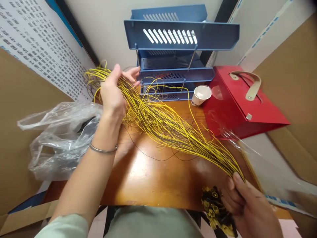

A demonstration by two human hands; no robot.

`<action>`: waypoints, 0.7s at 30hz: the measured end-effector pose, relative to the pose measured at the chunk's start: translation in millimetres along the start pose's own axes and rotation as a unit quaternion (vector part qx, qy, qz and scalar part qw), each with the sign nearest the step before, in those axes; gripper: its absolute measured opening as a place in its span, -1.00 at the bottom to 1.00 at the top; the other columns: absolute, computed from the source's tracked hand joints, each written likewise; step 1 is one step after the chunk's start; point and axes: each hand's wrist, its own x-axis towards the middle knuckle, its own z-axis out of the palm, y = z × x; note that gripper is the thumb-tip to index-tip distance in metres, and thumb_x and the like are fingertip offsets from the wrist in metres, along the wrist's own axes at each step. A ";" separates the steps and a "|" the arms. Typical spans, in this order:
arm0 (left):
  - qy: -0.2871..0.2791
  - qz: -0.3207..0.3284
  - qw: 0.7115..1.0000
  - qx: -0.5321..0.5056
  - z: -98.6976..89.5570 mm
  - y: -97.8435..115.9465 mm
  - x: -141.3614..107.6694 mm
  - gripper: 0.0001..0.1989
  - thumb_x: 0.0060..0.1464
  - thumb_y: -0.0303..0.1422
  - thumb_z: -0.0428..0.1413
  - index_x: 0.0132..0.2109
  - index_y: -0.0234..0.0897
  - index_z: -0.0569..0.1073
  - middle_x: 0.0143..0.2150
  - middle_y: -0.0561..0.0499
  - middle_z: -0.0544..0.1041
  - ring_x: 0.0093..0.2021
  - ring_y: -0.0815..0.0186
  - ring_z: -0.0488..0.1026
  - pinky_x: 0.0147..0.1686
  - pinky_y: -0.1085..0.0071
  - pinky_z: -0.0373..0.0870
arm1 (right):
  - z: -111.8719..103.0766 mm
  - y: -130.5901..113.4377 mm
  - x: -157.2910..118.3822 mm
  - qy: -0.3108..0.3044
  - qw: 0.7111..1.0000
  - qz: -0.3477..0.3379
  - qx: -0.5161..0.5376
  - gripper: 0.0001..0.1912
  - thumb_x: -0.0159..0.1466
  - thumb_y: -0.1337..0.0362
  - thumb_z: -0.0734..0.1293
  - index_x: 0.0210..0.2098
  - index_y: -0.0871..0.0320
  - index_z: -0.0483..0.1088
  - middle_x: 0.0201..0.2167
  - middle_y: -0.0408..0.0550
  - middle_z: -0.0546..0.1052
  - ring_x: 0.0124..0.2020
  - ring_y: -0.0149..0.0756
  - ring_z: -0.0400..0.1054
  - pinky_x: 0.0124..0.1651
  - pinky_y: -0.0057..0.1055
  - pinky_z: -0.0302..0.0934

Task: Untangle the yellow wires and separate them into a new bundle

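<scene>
A long bundle of thin yellow and dark brown wires (173, 127) stretches diagonally above the table between my two hands. My left hand (112, 94) holds its far left part in the crook between thumb and fingers, the fingertips reaching out beyond the wires. Loose wire ends stick out to the left of this hand. My right hand (247, 201) is closed round the gathered end at lower right. Below that hand hangs a cluster of black and yellow pieces (215, 208), perhaps the wires' ends; I cannot tell exactly. Some stray wires loop behind the bundle and down onto the tabletop.
A wooden table (148, 178) lies beneath. Blue stacked letter trays (183, 36) stand at the back, with a paper cup (201, 95) beside them. To the right is a red box with a handle (250, 99). A clear plastic bag (61, 142) sits at left. Cardboard partitions flank both sides.
</scene>
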 end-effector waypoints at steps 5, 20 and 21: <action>-0.021 0.163 0.981 0.103 7.1 21.0 1.8 -0.49 0.33 -0.32 -0.07 -0.56 -0.19 0.53 -0.26 -0.11 0.66 0.12 0.11 0.53 0.06 0.24 0.51 | -2.3 -1.6 1.9 0.005 1.000 -0.007 -0.011 -0.50 0.08 -0.07 0.57 -0.58 0.18 0.36 -0.65 -0.32 -0.04 -0.66 -0.56 -0.13 -0.65 -0.58 -0.14; -0.198 -0.175 0.963 0.055 -35.9 -19.8 10.7 -0.58 0.17 0.01 0.16 -0.09 -0.24 0.61 0.16 -0.11 0.54 0.23 0.04 0.41 0.27 0.07 0.31 | 4.1 -4.5 1.7 -0.037 0.998 0.033 -0.029 -0.49 0.08 -0.10 0.57 -0.54 0.20 0.38 -0.59 -0.38 -0.15 -0.63 -0.59 -0.27 -0.63 -0.61 -0.28; -0.262 -0.170 0.945 0.098 -39.5 -17.2 10.0 -0.57 0.10 -0.02 0.25 -0.02 -0.23 0.61 0.19 -0.12 0.53 0.26 0.00 0.38 0.30 0.05 0.27 | 6.7 -7.3 0.7 -0.034 0.999 0.034 -0.018 -0.49 0.10 -0.09 0.57 -0.53 0.19 0.38 -0.58 -0.38 -0.16 -0.62 -0.59 -0.29 -0.62 -0.62 -0.29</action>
